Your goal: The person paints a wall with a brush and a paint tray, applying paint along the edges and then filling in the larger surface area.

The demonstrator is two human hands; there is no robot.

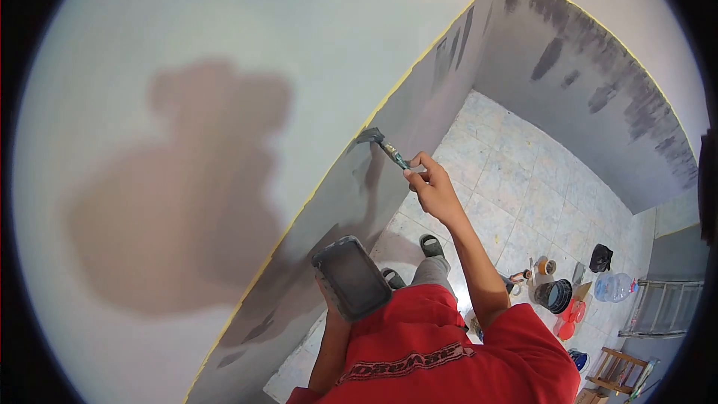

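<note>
My right hand [432,188] is closed around the handle of a paintbrush [390,151]. Dark grey paint covers the bristles, which press against the grey lower wall [329,198] just below a strip of yellow tape [287,233]. In my left hand [329,301] is a dark rectangular paint tray [332,246], held close to my body near the wall. Most of that hand's fingers are hidden behind the tray. The tray's inside looks dark and smooth.
A pale tiled floor [486,172] lies below. The far wall [550,60] carries dark brush strokes under its tape. On the floor stand a black bucket [554,296], red lids [571,316], a clear water bottle [615,288], a black bag [601,258] and a wooden stool [619,371].
</note>
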